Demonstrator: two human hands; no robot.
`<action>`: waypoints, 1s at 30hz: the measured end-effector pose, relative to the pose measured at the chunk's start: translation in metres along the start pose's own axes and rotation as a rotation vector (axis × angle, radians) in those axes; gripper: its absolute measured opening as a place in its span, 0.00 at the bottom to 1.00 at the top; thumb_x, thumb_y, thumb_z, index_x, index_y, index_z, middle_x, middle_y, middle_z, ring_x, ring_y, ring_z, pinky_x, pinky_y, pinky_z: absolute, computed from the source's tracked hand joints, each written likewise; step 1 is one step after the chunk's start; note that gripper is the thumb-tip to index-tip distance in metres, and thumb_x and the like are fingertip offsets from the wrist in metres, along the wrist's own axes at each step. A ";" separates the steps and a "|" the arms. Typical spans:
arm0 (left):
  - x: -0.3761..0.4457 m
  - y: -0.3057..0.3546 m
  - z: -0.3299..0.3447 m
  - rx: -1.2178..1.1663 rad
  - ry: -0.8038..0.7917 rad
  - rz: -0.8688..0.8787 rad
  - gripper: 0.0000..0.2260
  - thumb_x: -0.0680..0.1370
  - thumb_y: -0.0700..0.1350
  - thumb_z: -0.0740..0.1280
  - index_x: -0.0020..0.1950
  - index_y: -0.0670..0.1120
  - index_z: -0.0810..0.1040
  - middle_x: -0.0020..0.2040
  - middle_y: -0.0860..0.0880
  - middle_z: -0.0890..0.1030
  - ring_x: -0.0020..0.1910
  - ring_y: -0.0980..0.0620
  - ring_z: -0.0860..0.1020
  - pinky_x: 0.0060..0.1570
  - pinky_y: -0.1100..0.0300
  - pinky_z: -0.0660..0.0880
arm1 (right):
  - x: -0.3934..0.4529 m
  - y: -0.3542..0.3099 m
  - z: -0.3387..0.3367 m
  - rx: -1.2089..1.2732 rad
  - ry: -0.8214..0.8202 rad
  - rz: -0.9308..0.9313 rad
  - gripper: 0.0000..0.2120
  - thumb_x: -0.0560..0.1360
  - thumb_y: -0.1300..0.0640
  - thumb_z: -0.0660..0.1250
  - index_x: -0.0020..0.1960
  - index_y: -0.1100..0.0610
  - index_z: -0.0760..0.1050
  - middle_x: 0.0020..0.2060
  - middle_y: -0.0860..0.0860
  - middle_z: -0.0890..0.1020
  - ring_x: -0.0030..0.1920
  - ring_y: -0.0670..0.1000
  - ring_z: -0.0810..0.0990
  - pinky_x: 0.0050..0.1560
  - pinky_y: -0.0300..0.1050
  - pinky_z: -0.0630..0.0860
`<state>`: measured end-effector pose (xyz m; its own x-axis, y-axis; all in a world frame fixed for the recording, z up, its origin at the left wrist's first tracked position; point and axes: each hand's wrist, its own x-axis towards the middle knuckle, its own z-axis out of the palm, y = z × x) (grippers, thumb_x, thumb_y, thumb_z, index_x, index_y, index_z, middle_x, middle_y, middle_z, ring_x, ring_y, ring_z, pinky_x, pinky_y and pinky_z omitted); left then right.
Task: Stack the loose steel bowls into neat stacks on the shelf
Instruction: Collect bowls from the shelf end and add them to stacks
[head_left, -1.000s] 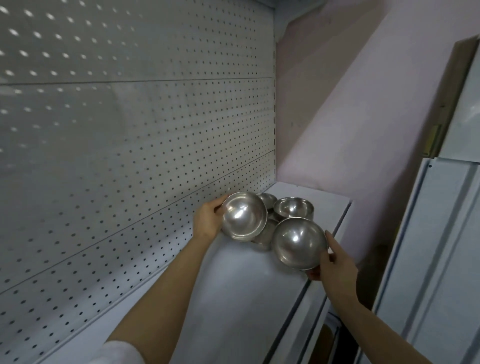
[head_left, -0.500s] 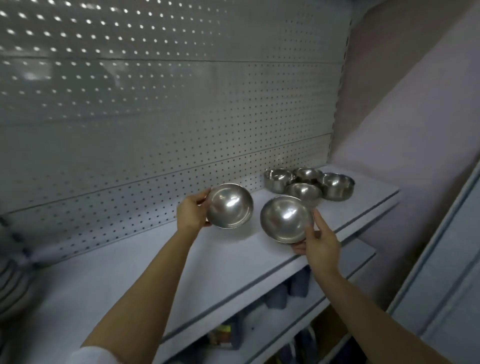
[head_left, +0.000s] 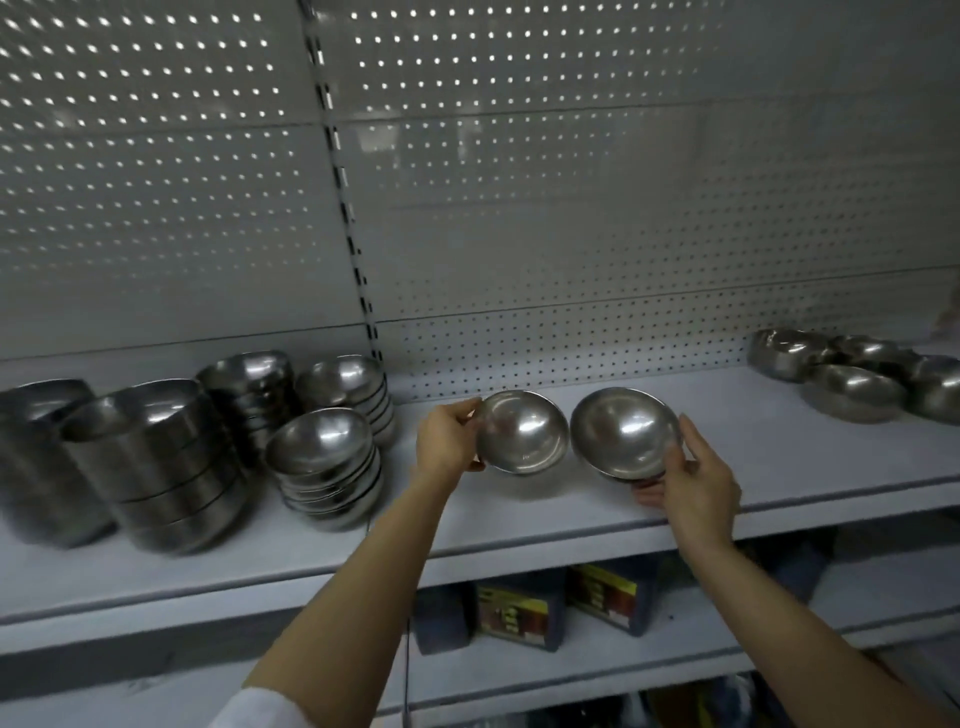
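**Two loose bowls in hand, stacks to the left**

I read the step as transport: each hand carries one small steel bowl above the shelf (head_left: 519, 525), between the loose pile and the finished stacks.

Left hand (head_left: 448, 439) grips the left bowl (head_left: 521, 432) at its rim, fingers curled around the edge. Right hand (head_left: 696, 480) holds the right bowl (head_left: 625, 432), thumb on the rim, fingers under the base. Both bowls are tilted, open side toward the camera, rims just beside each other; I cannot tell if they touch.

Small-bowl stack (head_left: 327, 467) stands near the left hand, a second one (head_left: 348, 389) behind it. Larger-bowl stacks (head_left: 166, 462) stand further left. Loose bowls (head_left: 852, 389) remain at far right, well apart.

Judgement: next move calls for levelling the left bowl and nesting it squarely on the near small stack, then the right bowl. A skewed rim could tip the stack.
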<state>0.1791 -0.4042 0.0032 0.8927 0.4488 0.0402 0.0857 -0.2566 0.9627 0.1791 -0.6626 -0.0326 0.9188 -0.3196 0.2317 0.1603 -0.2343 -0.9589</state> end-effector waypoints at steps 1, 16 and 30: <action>-0.003 -0.005 -0.010 0.000 0.006 -0.013 0.15 0.80 0.38 0.65 0.66 0.48 0.80 0.57 0.47 0.82 0.48 0.46 0.79 0.36 0.46 0.83 | -0.006 -0.006 0.008 0.005 -0.016 -0.011 0.22 0.77 0.34 0.57 0.69 0.37 0.68 0.57 0.51 0.82 0.52 0.55 0.82 0.57 0.57 0.79; -0.019 -0.058 -0.051 -0.004 0.054 -0.200 0.16 0.81 0.40 0.65 0.68 0.47 0.78 0.53 0.43 0.83 0.44 0.44 0.82 0.38 0.47 0.84 | -0.059 -0.044 0.072 0.079 -0.099 0.048 0.18 0.82 0.54 0.59 0.71 0.49 0.70 0.50 0.53 0.83 0.30 0.51 0.83 0.30 0.42 0.81; -0.031 -0.068 -0.083 -0.047 -0.435 -0.038 0.32 0.74 0.61 0.72 0.74 0.52 0.66 0.71 0.54 0.73 0.68 0.55 0.72 0.69 0.54 0.69 | -0.063 -0.047 0.139 -0.151 -0.210 0.001 0.16 0.82 0.56 0.57 0.68 0.53 0.74 0.48 0.55 0.84 0.27 0.51 0.81 0.26 0.35 0.76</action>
<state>0.1083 -0.3296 -0.0416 0.9934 0.0521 -0.1021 0.1106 -0.2032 0.9729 0.1639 -0.5034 -0.0247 0.9762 -0.1262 0.1763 0.1178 -0.3738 -0.9200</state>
